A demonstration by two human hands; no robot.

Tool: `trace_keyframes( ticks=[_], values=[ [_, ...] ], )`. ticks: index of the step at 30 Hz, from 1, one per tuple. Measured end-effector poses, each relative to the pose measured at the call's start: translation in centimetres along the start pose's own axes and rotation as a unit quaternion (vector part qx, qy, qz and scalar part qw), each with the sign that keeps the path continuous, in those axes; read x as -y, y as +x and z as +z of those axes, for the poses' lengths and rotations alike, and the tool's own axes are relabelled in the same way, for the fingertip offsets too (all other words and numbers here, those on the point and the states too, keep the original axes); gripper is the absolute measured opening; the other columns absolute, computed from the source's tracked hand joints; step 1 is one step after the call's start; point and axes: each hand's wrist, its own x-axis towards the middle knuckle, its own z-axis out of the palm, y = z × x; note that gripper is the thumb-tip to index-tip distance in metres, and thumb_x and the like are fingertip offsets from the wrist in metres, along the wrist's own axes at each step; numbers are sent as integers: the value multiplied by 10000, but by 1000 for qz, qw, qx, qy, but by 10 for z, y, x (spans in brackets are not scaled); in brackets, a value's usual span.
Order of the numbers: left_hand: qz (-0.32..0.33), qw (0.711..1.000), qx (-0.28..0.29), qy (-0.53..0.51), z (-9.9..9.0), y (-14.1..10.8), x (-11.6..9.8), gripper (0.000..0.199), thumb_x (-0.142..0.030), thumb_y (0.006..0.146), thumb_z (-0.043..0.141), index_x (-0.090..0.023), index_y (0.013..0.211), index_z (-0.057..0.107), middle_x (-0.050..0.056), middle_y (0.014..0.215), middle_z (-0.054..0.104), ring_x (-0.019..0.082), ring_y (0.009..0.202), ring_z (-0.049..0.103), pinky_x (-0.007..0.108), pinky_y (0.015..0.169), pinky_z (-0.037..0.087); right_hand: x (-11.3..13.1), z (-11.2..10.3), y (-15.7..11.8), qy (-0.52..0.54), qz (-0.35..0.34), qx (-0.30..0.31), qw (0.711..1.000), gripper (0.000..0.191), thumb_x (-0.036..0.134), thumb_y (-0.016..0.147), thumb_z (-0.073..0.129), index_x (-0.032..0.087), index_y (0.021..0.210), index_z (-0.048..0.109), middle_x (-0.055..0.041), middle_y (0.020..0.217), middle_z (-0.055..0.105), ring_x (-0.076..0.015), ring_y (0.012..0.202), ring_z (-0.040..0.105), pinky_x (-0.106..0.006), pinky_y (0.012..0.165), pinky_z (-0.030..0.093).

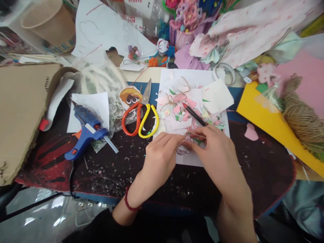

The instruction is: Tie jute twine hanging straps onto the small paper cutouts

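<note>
Over a white paper sheet (164, 79), my left hand (162, 152) and my right hand (217, 148) meet with their fingertips pinched together. A small thing between them is mostly hidden by the fingers; I cannot make out its kind. Beneath the fingertips shows a drawing in purple-brown lines (181, 151). Just beyond my right hand lies a black pencil with a red tip (194, 114). Pink and green paper scraps (186, 116) and a brown twine bow (177, 98) are spread on the sheet. Scissors with one red and one yellow handle (146, 99) rest left of it, blades pointing away.
A blue glue gun (87, 130) lies on white paper at the left, beside cardboard (22, 111). At the right are yellow card (265, 125) and a twine bundle (301, 114). A tape roll (233, 72) and crocheted flowers (186, 15) stand at the back.
</note>
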Motion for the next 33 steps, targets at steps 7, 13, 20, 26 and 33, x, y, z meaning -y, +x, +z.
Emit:
trace_keyframes(
  ticks=[7, 13, 20, 26, 33],
  values=[
    [-14, 999, -9, -40, -2, -3, -1, 186, -20, 925, 593, -142, 1026, 690, 30, 914, 764, 140, 814, 665, 266, 760, 524, -2, -10, 5, 65, 40, 12, 997, 125, 288, 795, 795, 204, 852, 722, -24, 873, 738, -219, 807, 687, -353, 723, 518],
    [-15, 998, -13, -60, -3, -4, -1, 222, 3, 913, 595, -147, 1043, 693, 28, 929, 766, 132, 832, 674, 257, 773, 531, -4, -13, 4, 176, 79, 25, 981, 129, 343, 785, 789, 233, 817, 731, -4, 782, 761, -200, 741, 723, -314, 674, 547],
    [-4, 997, -18, -72, -5, -6, -2, 269, 3, 917, 583, -169, 1099, 682, 29, 960, 761, 132, 881, 678, 271, 815, 568, -12, -8, 1, 299, 111, 40, 947, 280, 363, 769, 816, 257, 1022, 761, -26, 899, 799, -234, 859, 771, -383, 831, 608],
    [18, 997, -22, -78, -5, -5, -1, 299, 21, 918, 557, -164, 1123, 672, 43, 986, 763, 142, 911, 692, 279, 825, 582, -13, -5, -1, 331, 80, 39, 939, 226, 358, 762, 834, 247, 943, 756, -25, 904, 788, -205, 831, 752, -343, 782, 617],
    [18, 996, -27, -80, -6, -4, -5, 292, 20, 910, 581, -157, 1125, 670, 45, 995, 763, 143, 911, 683, 279, 831, 568, -18, 1, -2, 386, 80, 26, 919, 260, 325, 746, 851, 255, 975, 749, -32, 985, 791, -203, 914, 747, -338, 838, 609]
  ],
)
